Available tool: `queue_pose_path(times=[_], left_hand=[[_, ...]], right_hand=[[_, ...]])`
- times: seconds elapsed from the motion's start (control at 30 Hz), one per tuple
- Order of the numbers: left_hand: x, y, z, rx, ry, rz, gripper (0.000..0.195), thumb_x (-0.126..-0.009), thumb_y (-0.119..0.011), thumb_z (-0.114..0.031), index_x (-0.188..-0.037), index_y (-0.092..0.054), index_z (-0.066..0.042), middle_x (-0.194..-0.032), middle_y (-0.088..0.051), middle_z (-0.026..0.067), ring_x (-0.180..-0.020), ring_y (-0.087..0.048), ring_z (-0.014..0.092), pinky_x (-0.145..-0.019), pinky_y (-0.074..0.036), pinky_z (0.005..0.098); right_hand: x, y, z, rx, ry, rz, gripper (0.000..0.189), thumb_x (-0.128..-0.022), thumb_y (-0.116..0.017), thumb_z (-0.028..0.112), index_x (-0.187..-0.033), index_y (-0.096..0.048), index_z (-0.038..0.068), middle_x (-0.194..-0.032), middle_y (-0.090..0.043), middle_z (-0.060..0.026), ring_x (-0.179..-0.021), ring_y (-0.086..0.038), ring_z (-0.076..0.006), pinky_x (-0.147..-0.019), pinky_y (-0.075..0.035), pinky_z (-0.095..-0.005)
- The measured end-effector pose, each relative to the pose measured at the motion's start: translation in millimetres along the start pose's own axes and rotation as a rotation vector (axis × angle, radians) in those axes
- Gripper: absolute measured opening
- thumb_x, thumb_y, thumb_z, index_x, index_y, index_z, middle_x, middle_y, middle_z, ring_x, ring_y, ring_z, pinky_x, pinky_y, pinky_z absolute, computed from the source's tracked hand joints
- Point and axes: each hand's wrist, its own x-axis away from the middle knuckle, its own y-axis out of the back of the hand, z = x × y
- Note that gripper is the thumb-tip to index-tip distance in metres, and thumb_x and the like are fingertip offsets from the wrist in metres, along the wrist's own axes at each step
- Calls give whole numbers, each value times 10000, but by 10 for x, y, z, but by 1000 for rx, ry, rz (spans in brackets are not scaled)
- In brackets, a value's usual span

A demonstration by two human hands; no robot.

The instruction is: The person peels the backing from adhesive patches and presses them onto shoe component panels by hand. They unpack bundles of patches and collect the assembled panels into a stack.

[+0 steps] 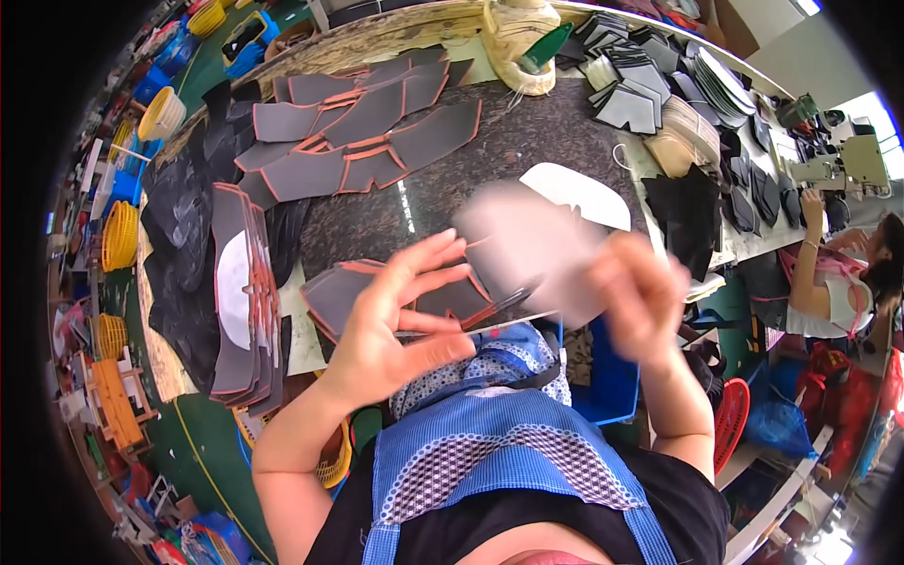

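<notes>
My left hand [402, 318] is raised above the table's near edge, fingers spread and nothing between them. Beneath and behind it lie dark grey cut pieces with orange edges [339, 289]. My right hand [639, 296] is blurred by motion and grips the right side of a pale, rounded sheet piece [530, 240], also blurred. A dark, thin metal tool [519, 298] shows at the sheet's lower edge; its kind is unclear. Behind the sheet, a white curved piece [575, 194] rests on the dark stone slab [438, 205].
Orange-edged grey pieces [367, 134] overlap across the far left. Another stack [240, 296] with a white piece stands at left beside black sheet material [176, 233]. A green-tipped tool [547, 48] stands in a holder. Stacked cut pieces [635, 92] fill the far right. A co-worker [833, 282] sits at right.
</notes>
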Motion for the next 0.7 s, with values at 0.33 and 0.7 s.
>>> queue_pose_path(times=[0.33, 0.7], left_hand=[[36, 25, 176, 1, 235, 106, 187, -961, -672, -63, -1109, -577, 1, -974, -669, 65, -933, -689, 143, -815, -612, 304], [-14, 126, 176, 29, 40, 405, 480, -838, -769, 21, -1265, -567, -61, -1032, -610, 82, -899, -673, 165, -767, -579, 287]], right_hand=[[-145, -387, 20, -499, -560, 635, 154, -910, -692, 68, -1023, -719, -34, -849, -700, -29, -763, -635, -74, -698, -524, -242], [-127, -428, 123, -358, -181, 905, 90, -830, -610, 37, -759, -628, -17, -595, -541, -47, -547, -488, -80, -502, -398, -290]])
